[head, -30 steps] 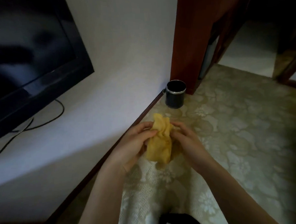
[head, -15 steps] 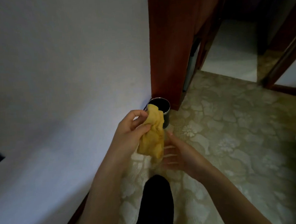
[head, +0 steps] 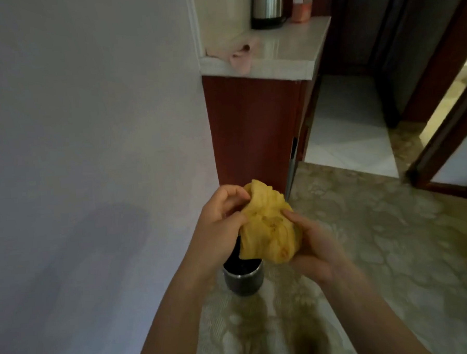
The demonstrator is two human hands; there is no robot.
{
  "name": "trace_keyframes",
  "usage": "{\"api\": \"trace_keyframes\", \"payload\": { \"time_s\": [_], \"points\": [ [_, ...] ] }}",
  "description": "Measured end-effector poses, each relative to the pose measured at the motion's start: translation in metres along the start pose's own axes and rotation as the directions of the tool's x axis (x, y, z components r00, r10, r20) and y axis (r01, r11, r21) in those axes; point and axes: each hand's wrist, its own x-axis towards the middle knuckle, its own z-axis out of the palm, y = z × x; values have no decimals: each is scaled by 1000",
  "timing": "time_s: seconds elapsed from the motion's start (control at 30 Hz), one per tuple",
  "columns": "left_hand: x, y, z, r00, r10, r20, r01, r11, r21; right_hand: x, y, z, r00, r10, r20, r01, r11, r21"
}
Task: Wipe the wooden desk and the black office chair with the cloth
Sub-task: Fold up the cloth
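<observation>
Both hands are holding a bunched yellow cloth (head: 267, 226) in the air in front of the person, above the patterned floor (head: 392, 236) and close to the white wall (head: 89, 130). The left hand (head: 221, 223) is pinching the cloth's upper left folds, with its fingers curled in and its thumb pressing against the fabric. The right hand (head: 314, 243) is cupping the bundle from below and from the right, its fingers wrapping under it and its thumb lying across the top. Directly beneath the cloth and the left wrist, a small dark bin (head: 243, 277) with a metal rim is standing on the floor beside the wall, partly hidden by them. Beyond it a red-brown cabinet (head: 251, 132) is standing against the wall, carrying a pale stone worktop (head: 283, 58). A crumpled pink rag (head: 241, 54) is lying at the worktop's near left corner, drooping slightly over the front edge. A steel kettle (head: 268, 7) is sitting near the back edge, with a small pink box (head: 302, 8) just beside it to the right.
</observation>
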Motion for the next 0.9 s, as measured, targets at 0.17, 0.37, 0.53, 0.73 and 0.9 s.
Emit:
{"api": "trace_keyframes", "payload": {
  "time_s": [0.17, 0.37, 0.53, 0.73, 0.9],
  "points": [
    [117, 13, 21, 997, 0, -78, -13, 986, -165, 80, -96, 17, 956, 117, 268, -99, 992, -78],
    [241, 44, 69, 973, 83, -214, -167, 896, -411, 152, -290, 60, 870, -68, 488, 359, 765, -535],
    [350, 82, 145, 934, 137, -331, -296, 816, -497, 210, -446, 115, 703, -214, 678, 705, 86, -704],
    [441, 101, 187, 945, -30, -327, -120, 895, -430, 298, -533, 132, 625, -165, 763, 725, -240, -646],
    [463, 74, 179, 836, 279, -473, -62, 904, 423, 344, -545, 93, 614, -157, 774, 637, -480, -603]
  ]
}}
